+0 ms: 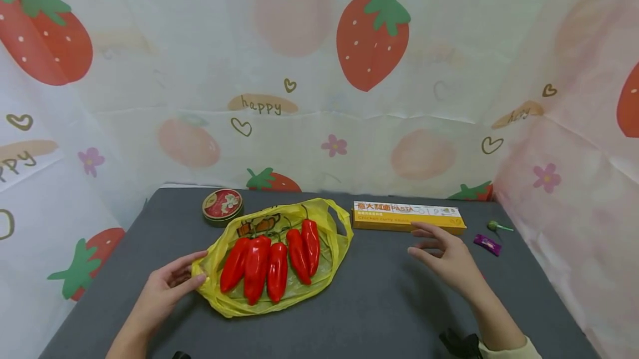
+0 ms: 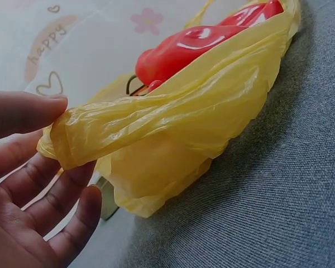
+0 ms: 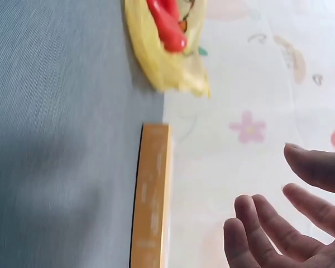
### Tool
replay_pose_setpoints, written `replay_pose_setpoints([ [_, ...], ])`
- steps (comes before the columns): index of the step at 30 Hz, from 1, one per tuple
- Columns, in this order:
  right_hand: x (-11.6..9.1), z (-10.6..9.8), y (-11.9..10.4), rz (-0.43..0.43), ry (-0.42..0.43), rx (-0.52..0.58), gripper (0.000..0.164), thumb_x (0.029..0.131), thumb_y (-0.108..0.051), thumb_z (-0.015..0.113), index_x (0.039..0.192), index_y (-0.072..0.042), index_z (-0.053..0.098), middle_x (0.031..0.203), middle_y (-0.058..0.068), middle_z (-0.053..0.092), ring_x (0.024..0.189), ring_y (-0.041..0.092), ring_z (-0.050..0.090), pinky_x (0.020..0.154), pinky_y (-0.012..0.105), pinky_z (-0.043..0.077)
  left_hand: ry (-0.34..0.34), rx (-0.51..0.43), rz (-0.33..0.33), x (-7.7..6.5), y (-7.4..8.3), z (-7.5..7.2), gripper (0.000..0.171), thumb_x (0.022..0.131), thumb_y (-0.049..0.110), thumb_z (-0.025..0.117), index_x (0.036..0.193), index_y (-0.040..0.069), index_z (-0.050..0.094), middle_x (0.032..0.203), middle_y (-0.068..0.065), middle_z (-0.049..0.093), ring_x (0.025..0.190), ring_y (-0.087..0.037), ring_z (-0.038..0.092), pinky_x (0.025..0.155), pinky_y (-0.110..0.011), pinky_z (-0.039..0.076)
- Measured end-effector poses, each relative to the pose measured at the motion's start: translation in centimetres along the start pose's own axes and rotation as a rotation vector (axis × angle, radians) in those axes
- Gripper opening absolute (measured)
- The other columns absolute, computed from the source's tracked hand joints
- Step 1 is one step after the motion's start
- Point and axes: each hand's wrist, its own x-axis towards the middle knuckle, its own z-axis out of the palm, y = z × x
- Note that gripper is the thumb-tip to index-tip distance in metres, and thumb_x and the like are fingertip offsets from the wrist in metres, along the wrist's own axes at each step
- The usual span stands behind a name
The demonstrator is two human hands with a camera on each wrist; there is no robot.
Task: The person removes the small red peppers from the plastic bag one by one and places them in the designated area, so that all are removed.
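A yellow plastic bag (image 1: pixel 319 281) lies spread open on the table, with several red peppers (image 1: pixel 257 270) resting on it. My left hand (image 1: pixel 167 287) pinches the bag's left edge; in the left wrist view the thumb (image 2: pixel 33 114) lies over the plastic and the fingers are beneath it. My right hand (image 1: pixel 446 259) hovers in front of the pasta box (image 1: pixel 409 217), its fingers parted and loosely bent with nothing between them. The right wrist view shows that hand apart from the box (image 3: pixel 151 195) and the bag (image 3: pixel 142 50).
Behind the bag's left side stands a round red-lidded tin (image 1: pixel 222 206). At the right lie a purple-wrapped snack (image 1: pixel 487 244) and a small green lollipop-like thing (image 1: pixel 494 226). A strawberry-print curtain (image 1: pixel 309 87) hangs behind the grey table (image 1: pixel 364 314).
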Motion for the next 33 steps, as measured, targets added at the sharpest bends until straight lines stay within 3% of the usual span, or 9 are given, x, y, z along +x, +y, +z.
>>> replay_pose_setpoints([
  [8,1.2,3.0,-1.6,0.017,-0.053,0.054,0.060,0.090,-0.025,0.078,0.145,-0.019,0.053,0.130,0.014,0.066,0.104,0.027,0.070,0.086,0.043,0.060,-0.024,-0.045,-0.033,0.1,0.0,0.1,0.057,0.096,0.035,0.070,0.145,0.010,0.055,0.137,-0.019,0.061,0.100,-0.002,0.066,0.081,-0.021,0.056],
  [15,2.3,5.7,-3.1,-0.032,-0.098,0.077,0.068,0.089,-0.020,0.079,0.150,-0.020,0.047,0.128,0.013,0.067,0.099,0.022,0.070,0.091,0.048,0.058,-0.038,-0.062,-0.027,0.0,0.3,0.1,0.059,0.096,0.033,0.070,0.146,0.008,0.053,0.137,-0.019,0.061,0.101,-0.001,0.066,0.083,-0.020,0.056],
  [20,2.8,7.2,-3.8,-0.041,-0.137,0.126,0.068,0.089,-0.019,0.079,0.150,-0.021,0.047,0.128,0.012,0.066,0.099,0.021,0.071,0.089,0.045,0.058,-0.005,-0.030,-0.003,-0.2,-0.2,0.1,0.054,0.095,0.032,0.071,0.143,0.009,0.057,0.129,-0.014,0.066,0.095,-0.005,0.066,0.079,-0.022,0.057],
  [28,3.8,9.5,-4.8,-0.083,-0.186,0.179,0.066,0.089,-0.016,0.079,0.148,-0.015,0.050,0.128,0.017,0.066,0.099,0.024,0.070,0.084,0.039,0.060,-0.010,-0.004,-0.001,-0.1,-0.5,0.3,0.055,0.095,0.032,0.071,0.143,0.010,0.057,0.125,-0.013,0.068,0.092,-0.008,0.064,0.077,-0.022,0.056],
  [33,4.8,11.0,-6.0,-0.093,-0.205,0.184,0.063,0.089,-0.019,0.079,0.146,-0.020,0.052,0.128,0.016,0.066,0.100,0.024,0.070,0.083,0.036,0.060,0.005,-0.007,0.002,-0.1,-0.2,0.1,0.055,0.095,0.033,0.072,0.143,0.010,0.058,0.123,-0.011,0.069,0.092,-0.009,0.066,0.078,-0.024,0.057],
])
